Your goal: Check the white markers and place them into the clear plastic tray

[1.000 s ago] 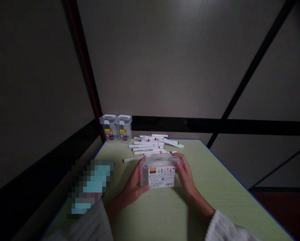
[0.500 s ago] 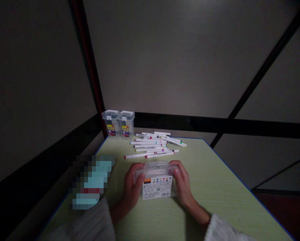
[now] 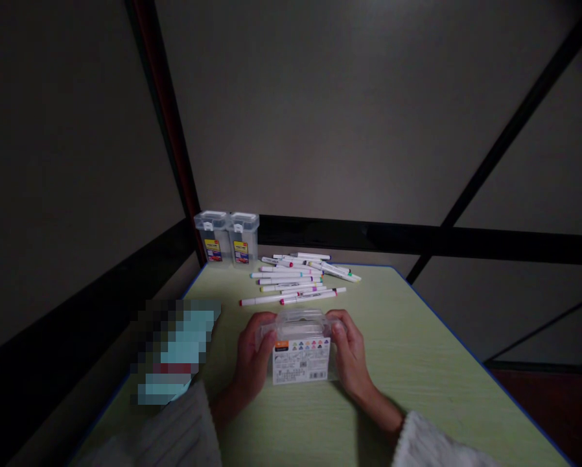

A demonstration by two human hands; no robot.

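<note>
Between my hands is a clear plastic marker case (image 3: 301,357) with a handle on top and a printed white label facing me. My left hand (image 3: 255,353) grips its left end, thumb on the near side. At the right end my right hand (image 3: 350,353) holds it the same way, thumb near the lid's edge. The fingertips behind the case are hidden. Just beyond it lies a loose pile of white markers (image 3: 291,275) with caps of several colours.
Two clear lidded boxes (image 3: 244,241) with yellow labels stand at the table's back left corner. A pixelated light-blue item (image 3: 186,350) lies near the left edge. The pale green table (image 3: 431,376) has a blue rim and meets a wall behind.
The whole view has shifted very slightly. Both hands keep their grip on the case, and the markers and boxes stay where they were.
</note>
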